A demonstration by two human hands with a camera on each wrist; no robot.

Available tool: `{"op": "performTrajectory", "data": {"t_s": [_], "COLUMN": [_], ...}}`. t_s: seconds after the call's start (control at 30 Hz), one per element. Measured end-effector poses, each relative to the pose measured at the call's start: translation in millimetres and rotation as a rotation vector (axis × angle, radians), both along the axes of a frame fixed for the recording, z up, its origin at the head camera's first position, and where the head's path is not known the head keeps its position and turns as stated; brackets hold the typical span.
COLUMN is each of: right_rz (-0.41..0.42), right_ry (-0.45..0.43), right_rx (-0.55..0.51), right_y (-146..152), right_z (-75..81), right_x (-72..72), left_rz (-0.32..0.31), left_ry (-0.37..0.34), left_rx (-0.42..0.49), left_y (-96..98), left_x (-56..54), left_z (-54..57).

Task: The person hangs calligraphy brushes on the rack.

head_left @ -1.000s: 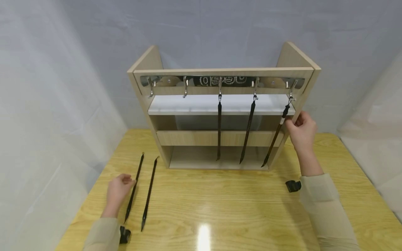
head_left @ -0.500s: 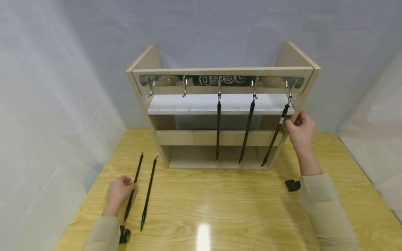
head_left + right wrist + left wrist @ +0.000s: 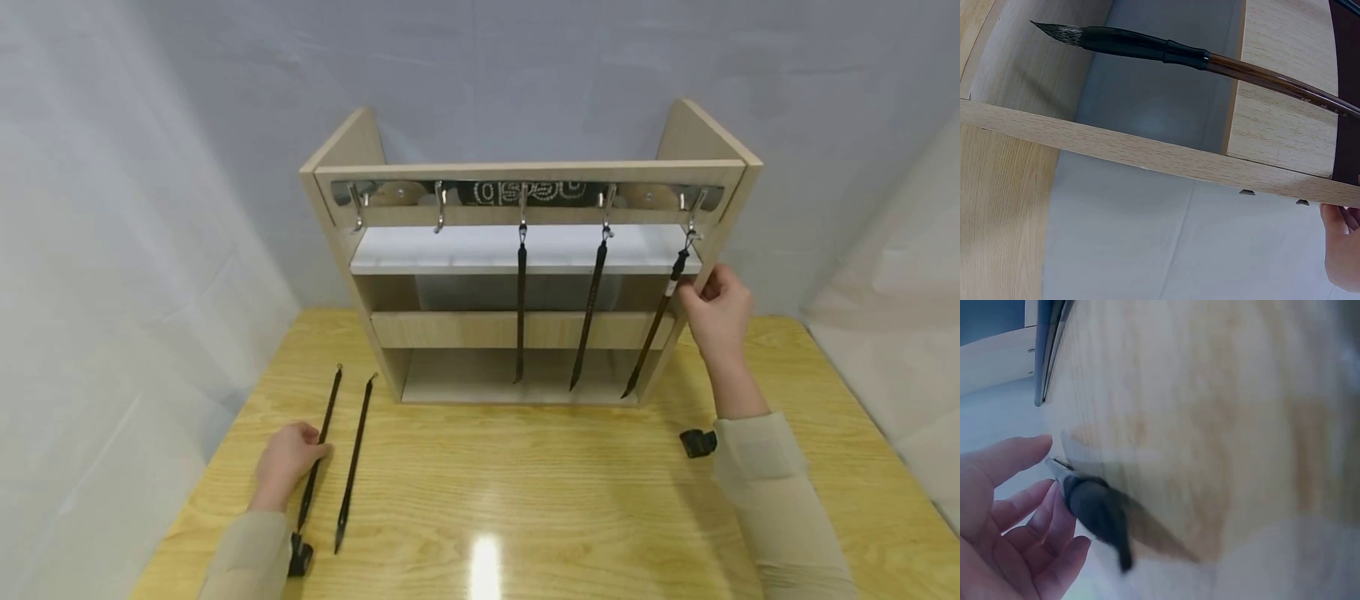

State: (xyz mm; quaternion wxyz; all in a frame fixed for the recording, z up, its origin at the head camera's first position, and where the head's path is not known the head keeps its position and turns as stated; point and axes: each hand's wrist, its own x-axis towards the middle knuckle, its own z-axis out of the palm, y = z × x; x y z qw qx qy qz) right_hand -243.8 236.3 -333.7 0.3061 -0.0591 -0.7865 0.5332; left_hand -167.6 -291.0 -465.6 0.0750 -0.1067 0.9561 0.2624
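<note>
Two dark calligraphy brushes lie on the table at left. My left hand is at the outer brush; in the left wrist view its thumb and loosely bent fingers lie either side of this brush, thumb held apart from it. Beside it, untouched, is the inner brush. My right hand grips the right side panel of the wooden shelf, thumb at the front edge, some fingers hidden behind. Close to that thumb hangs a brown-handled brush with a white label, tip down.
Along the shelf's top runs a metal hook rail. A middle brush and another brush hang from its hooks; the two left hooks carry nothing. Black wrist cameras sit at my left cuff and right cuff. Pale cloth surrounds the table.
My left hand has shifted slightly toward me and to the right along the outer brush. My right hand keeps its hold on the shelf, and the brushes stay where they were.
</note>
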Motion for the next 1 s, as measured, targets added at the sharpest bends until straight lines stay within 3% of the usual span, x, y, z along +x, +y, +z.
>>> {"op": "performTrajectory", "data": {"t_s": [0.43,1.0], "right_rz": [-0.004,-0.004], "right_ry": [0.005,0.016], "right_rx": [0.009,0.008], "right_y": [-0.8,-0.2], "right_z": [0.7,-0.2], "right_x": [1.4,0.9], "left_rz": [-0.005,0.004], "left_ry": [-0.044,0.015], "left_rx": [-0.028,0.045], "left_y": [-0.9,-4.9], "left_x": [-6.1,-4.1], "left_z": [0.0,-7.1]}}
